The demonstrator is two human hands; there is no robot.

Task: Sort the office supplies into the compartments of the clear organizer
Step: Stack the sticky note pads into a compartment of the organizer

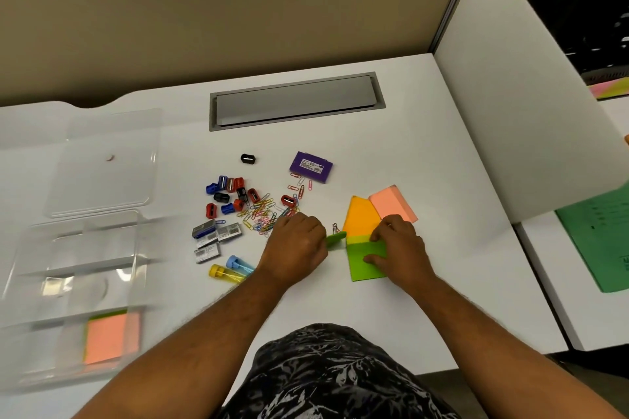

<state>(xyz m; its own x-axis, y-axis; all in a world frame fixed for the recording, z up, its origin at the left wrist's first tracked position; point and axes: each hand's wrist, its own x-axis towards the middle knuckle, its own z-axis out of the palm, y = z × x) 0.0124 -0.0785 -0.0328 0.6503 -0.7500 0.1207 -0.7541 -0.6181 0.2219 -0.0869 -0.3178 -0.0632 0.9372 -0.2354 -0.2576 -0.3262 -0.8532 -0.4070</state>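
Observation:
The clear organizer (73, 279) lies at the left with its lid open; a pink and green sticky-note pad (107, 337) sits in its near compartment. My right hand (398, 252) grips a green sticky-note pad (366, 262) on the table. My left hand (296, 245) pinches a small green piece (335, 239) at that pad's left edge. Orange (360, 216) and pink (393, 202) pads lie just beyond. Coloured paper clips (262, 214), pencil sharpeners (231, 192), staple boxes (214, 238), two small tubes (231, 269) and a purple box (311, 167) lie in the middle.
A grey cable hatch (296, 100) is set into the desk at the back. A white divider panel (520, 85) stands at the right, with a green folder (602, 235) on the neighbouring desk. A lone black sharpener (247, 158) lies apart.

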